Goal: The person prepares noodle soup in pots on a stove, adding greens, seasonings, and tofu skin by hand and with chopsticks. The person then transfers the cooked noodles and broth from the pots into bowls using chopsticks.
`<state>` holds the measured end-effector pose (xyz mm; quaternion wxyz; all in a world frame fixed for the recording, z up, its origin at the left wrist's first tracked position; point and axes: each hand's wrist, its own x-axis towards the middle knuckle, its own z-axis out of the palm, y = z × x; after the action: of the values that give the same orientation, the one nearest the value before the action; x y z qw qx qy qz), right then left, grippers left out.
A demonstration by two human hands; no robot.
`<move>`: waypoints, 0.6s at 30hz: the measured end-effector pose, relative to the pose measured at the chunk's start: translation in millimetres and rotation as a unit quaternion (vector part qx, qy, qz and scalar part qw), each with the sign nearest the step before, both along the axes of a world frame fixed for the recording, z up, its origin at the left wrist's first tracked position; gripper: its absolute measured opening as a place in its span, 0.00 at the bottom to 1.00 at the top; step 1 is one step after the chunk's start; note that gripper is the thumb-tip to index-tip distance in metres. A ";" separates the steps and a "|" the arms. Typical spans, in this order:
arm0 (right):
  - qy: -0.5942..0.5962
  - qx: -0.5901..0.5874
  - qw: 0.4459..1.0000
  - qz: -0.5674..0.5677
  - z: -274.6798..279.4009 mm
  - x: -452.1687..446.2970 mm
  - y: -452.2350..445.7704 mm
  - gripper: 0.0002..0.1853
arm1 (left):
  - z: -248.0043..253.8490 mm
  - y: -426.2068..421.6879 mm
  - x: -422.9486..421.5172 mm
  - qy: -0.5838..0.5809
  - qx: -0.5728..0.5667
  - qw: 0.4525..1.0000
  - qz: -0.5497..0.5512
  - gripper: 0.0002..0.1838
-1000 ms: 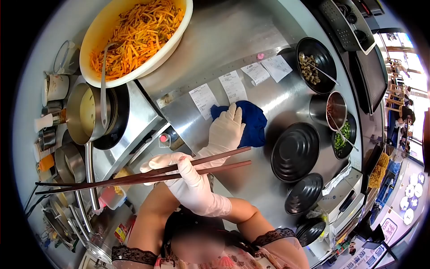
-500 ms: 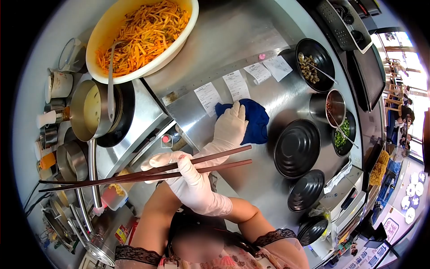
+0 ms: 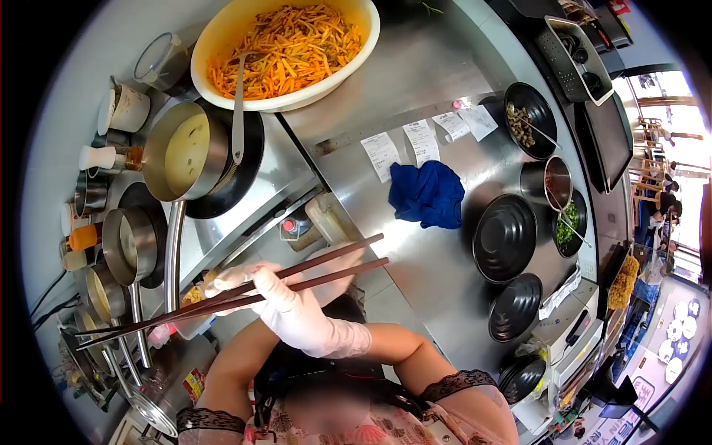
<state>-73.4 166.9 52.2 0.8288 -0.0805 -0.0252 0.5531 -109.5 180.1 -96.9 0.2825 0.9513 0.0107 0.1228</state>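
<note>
In my right hand [image 3: 297,313], which wears a white glove, I grip a pair of long brown chopsticks [image 3: 356,245]. They slant across the view, thin ends down at the left. My left hand [image 3: 340,271], also gloved, is behind the chopsticks and the right hand. It is blurred and partly covered, so its fingers cannot be made out. A crumpled blue cloth [image 3: 426,194] lies on the steel counter [image 3: 415,278], apart from both hands. Paper slips [image 3: 380,154] lie just beyond the cloth.
A large bowl [image 3: 311,96] of orange shreds stands at the top. Left are a saucepan [image 3: 159,167] of pale liquid with a spoon [image 3: 237,122] over it, and a smaller saucepan [image 3: 113,233]. Black plates [image 3: 504,237] and bowls of toppings [image 3: 567,230] line the counter's right side.
My left hand has let go of the blue cloth and drawn back toward my body, under the chopsticks. The right hand still holds the chopsticks. The view has shifted somewhat.
</note>
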 end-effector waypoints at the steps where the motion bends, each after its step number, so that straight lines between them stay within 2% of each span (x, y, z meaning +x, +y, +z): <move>1: 0.007 -0.003 1.000 0.011 1.2 -6.3 2.7 0.17 | 40.7 7.0 -7.3 0.008 -0.094 0.993 0.071 0.10; 3: 0.008 -0.003 1.000 0.000 2.2 -16.1 5.0 0.17 | 80.6 16.5 -30.3 0.095 -0.066 0.988 0.107 0.07; 5: 0.035 -0.012 0.998 0.043 7.8 -20.3 8.3 0.17 | 87.4 25.9 -61.5 0.134 -0.054 0.982 0.120 0.07; 10: 0.026 -0.011 0.998 0.055 8.0 -31.5 13.8 0.19 | 81.0 29.9 -126.6 0.218 -0.048 0.963 0.153 0.08; 13: -0.013 -0.055 0.997 0.059 7.4 -29.8 8.2 0.19 | 72.7 26.8 -146.1 0.253 -0.048 0.953 0.159 0.08; 18: 0.013 -0.033 0.999 0.038 5.8 -26.7 2.9 0.19 | 49.8 18.9 -160.4 0.295 -0.052 0.942 0.152 0.09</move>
<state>-100.1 169.8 58.0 0.8046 -0.0998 0.0005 0.5854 -270.0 199.1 -47.0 0.2935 0.9159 0.2448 -0.1228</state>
